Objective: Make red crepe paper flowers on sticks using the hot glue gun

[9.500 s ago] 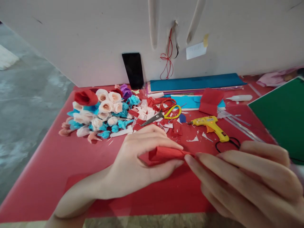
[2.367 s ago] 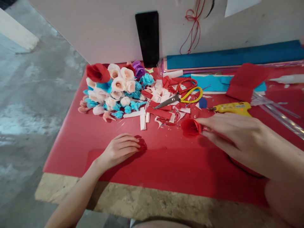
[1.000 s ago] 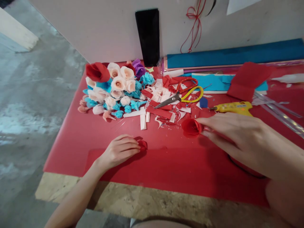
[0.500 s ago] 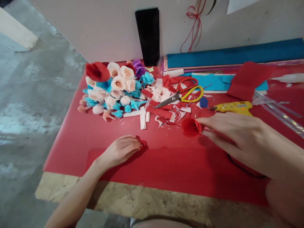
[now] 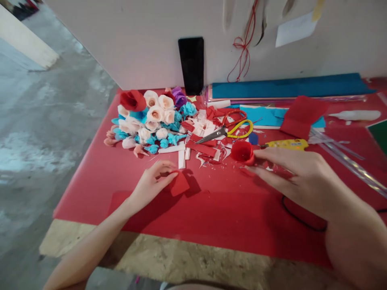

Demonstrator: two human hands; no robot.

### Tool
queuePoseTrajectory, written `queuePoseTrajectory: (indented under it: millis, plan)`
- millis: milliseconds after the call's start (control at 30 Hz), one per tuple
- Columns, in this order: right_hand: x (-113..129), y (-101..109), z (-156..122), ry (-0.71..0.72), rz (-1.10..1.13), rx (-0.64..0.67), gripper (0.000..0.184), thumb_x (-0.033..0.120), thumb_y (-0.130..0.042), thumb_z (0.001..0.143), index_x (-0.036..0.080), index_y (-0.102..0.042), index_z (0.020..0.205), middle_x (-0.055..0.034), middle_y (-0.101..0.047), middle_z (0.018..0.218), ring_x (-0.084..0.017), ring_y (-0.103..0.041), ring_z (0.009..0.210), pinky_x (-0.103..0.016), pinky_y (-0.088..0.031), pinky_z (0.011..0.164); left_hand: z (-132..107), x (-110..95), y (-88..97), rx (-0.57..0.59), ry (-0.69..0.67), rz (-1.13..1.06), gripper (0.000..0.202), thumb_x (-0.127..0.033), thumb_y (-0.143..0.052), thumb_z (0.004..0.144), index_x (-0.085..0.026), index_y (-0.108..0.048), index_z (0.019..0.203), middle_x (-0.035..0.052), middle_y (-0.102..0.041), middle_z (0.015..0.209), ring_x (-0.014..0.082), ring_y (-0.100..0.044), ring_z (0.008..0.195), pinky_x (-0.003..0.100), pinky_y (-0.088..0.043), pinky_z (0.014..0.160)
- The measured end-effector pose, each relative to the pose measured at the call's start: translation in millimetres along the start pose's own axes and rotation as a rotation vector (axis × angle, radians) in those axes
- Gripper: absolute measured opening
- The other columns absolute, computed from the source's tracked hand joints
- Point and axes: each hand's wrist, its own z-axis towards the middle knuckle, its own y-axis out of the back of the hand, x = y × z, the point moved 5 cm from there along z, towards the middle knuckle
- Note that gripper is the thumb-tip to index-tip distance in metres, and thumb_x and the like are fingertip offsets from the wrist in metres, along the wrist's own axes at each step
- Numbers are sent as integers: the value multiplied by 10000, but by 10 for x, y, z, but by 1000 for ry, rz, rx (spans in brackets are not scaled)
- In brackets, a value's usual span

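My left hand (image 5: pixel 152 183) pinches a small red paper petal (image 5: pixel 179 183) and holds it just above the red table (image 5: pixel 102 169). My right hand (image 5: pixel 290 173) is closed on the base of a rolled red paper rose (image 5: pixel 242 152), whose open end faces left. A yellow glue gun (image 5: pixel 287 143) lies right behind my right hand. Scissors with red and yellow handles (image 5: pixel 229 127) rest among paper scraps behind the rose.
A heap of white, blue, red and purple paper flowers (image 5: pixel 148 119) fills the back left. A black phone (image 5: pixel 191 64) leans on the wall. Blue paper rolls (image 5: pixel 287 85), a red sheet (image 5: pixel 299 117), clear sticks (image 5: pixel 347 159) and a black cord (image 5: pixel 298 217) lie to the right.
My left hand has lifted the red petal off the table and turned it up. The right hand with the rose shifted slightly back. The view has tilted up.
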Motion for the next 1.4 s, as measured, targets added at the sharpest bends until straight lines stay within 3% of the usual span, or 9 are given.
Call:
queuePoseTrajectory:
  millis: [133, 267, 367, 500, 700, 833, 967, 1133, 1400]
  plan:
    - [140, -31, 64, -64, 279, 47, 52, 230, -607, 835, 220, -576, 876, 22, -612, 807, -100, -576, 695, -188, -478, 648, 149, -376, 52, -2, -3, -103, 207, -284, -644, 791, -178, -567, 952, -23, -663, 650, 104, -648, 538, 147, -480, 446]
    - [280, -153, 110, -126, 534, 136, 65, 194, -647, 787, 184, -590, 758, -17, -626, 974, -121, -610, 857, -167, -497, 673, 308, -793, 23, 31, -46, -256, 221, -241, -681, 751, -191, -596, 949, -14, -703, 777, 111, -690, 666, 143, -521, 551]
    - [326, -161, 114, -164, 553, 118, 62, 183, -668, 762, 170, -618, 729, -41, -632, 1029, -135, -620, 892, -177, -506, 731, 396, -1051, 2, 41, -81, -327, 237, -222, -672, 756, -203, -600, 981, -22, -720, 771, 109, -693, 671, 136, -498, 538]
    - [408, 3, 133, -125, 567, 26, 60, 122, -664, 754, 175, -639, 770, -6, -653, 839, -89, -613, 711, -148, -505, 686, 448, -1300, 9, 19, -204, -333, 292, -195, -665, 756, -195, -583, 1037, -28, -708, 707, 106, -670, 630, 173, -516, 605]
    - [485, 417, 106, -14, 368, -321, 124, 79, -674, 711, 180, -651, 779, -7, -680, 844, -101, -652, 730, -121, -525, 702, 412, -1476, -78, 166, -341, -552, 390, -252, -575, 865, -287, -506, 1248, 28, -583, 1275, 170, -569, 1159, 243, -486, 961]
    - [489, 494, 66, 9, 284, -381, 120, 120, -668, 729, 187, -653, 828, -24, -686, 865, -123, -661, 747, -157, -548, 702, 374, -1658, -141, 267, -450, -635, 349, -199, -503, 904, -290, -557, 1237, 21, -613, 1249, 176, -564, 1175, 296, -450, 1033]
    - [504, 497, 45, -28, 204, -400, 116, 100, -620, 743, 194, -650, 803, -33, -687, 869, -138, -663, 748, -189, -561, 689, 404, -1771, -104, 149, -511, -569, 318, -157, -455, 916, -262, -627, 1162, 12, -612, 1245, 205, -547, 1199, 387, -408, 1083]
    - [492, 476, 60, -52, 152, -430, 93, 108, -604, 743, 195, -616, 775, -2, -672, 719, -131, -649, 630, -180, -546, 576, 418, -1772, -78, 104, -463, -608, 311, -168, -458, 920, -303, -639, 1134, -38, -642, 1195, 191, -577, 1162, 394, -399, 1098]
    - [427, 379, 102, -90, 168, -341, 99, 142, -573, 785, 207, -554, 712, 30, -605, 606, -119, -597, 534, -195, -485, 470, 429, -1736, -112, 180, -428, -701, 297, -133, -494, 892, -249, -660, 1109, 24, -684, 1123, 219, -615, 1101, 407, -481, 1016]
